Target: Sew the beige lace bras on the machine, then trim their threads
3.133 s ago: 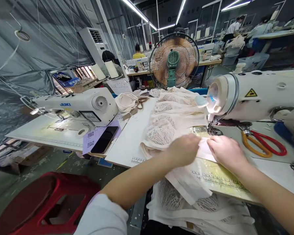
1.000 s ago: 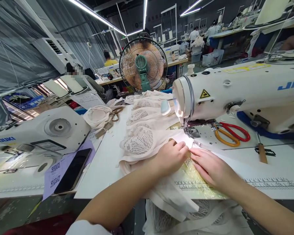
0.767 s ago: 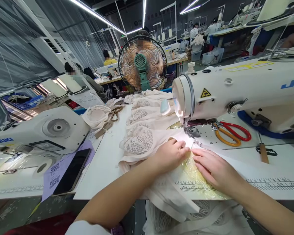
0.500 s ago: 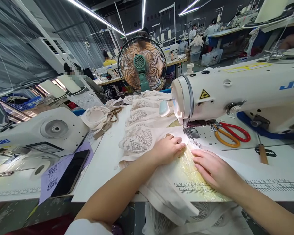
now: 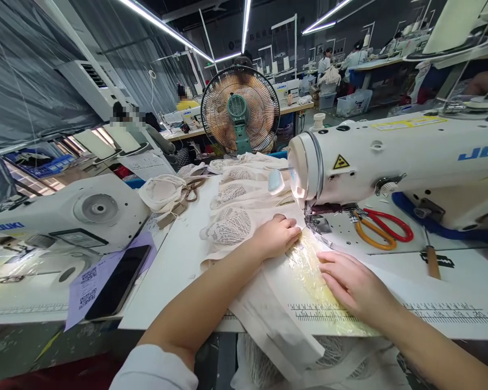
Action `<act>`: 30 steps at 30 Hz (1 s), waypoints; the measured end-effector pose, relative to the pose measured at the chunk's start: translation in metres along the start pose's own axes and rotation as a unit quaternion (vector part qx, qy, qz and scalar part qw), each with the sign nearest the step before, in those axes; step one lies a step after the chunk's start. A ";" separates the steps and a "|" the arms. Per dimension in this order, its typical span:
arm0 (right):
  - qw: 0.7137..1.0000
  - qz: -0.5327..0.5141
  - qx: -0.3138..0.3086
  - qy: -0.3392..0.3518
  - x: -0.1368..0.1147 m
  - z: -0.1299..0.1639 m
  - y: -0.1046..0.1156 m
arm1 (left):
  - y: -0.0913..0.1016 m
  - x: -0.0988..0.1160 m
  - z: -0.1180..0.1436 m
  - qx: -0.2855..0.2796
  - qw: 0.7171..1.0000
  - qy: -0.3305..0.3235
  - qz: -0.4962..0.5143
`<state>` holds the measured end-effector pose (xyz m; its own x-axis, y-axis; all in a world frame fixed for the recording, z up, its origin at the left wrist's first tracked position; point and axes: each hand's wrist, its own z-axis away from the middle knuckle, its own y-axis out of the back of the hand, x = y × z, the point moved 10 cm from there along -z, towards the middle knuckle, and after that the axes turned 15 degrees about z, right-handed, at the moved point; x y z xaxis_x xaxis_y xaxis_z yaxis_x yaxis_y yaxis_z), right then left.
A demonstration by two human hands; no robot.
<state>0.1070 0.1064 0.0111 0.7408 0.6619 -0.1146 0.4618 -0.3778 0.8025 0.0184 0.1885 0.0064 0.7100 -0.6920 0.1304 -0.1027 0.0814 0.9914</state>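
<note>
My left hand [image 5: 277, 237] is closed on the edge of a cream lace garment [image 5: 230, 226], just left of the sewing machine's needle and presser foot [image 5: 318, 222]. Its fingers are curled, and the pinched cloth is partly hidden beneath them. My right hand [image 5: 352, 281] lies with fingers stretched out on the right edge of a shiny, yellowish clear film [image 5: 309, 265] on the table. A plain cream strip of the garment [image 5: 274, 319] hangs over the front edge. The white sewing machine [image 5: 358, 157] stands at the right, its lamp lighting the cloth.
Red-and-orange-handled scissors [image 5: 384, 228] lie beside the machine base, with a wooden-handled tool [image 5: 432, 260] farther right. At the left are a phone [image 5: 117, 283], a purple paper [image 5: 81, 295] and a second sewing machine [image 5: 93, 214]. A large fan [image 5: 239, 111] stands behind.
My left hand has drawn slightly left, away from the needle, its fingers more curled. The right hand stays nearly in place. The whole view has shifted slightly.
</note>
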 end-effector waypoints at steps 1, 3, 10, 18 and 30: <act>1.000 -0.003 0.004 0.004 -0.004 0.000 0.003 | 0.000 0.000 -0.001 0.005 1.000 0.002 -0.005; 1.000 -0.020 0.007 0.015 -0.019 -0.001 0.011 | 0.000 0.000 -0.001 0.014 1.000 0.004 -0.018; 0.991 -0.042 -0.047 0.120 -0.131 0.011 0.002 | -0.002 0.004 0.019 0.058 0.995 0.051 -0.070; 0.989 0.066 0.001 0.132 -0.149 0.025 -0.019 | 0.009 -0.014 0.109 0.031 0.982 0.161 -0.094; 0.978 0.046 -0.174 0.103 -0.140 0.011 -0.027 | 0.074 -0.037 0.171 0.038 0.948 0.303 0.092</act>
<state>-0.0039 0.0174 -0.0010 0.6401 0.7660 0.0593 0.1777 -0.2227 0.9586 -0.1346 0.0971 0.0725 0.9424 -0.1300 0.3082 -0.2979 0.0928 0.9501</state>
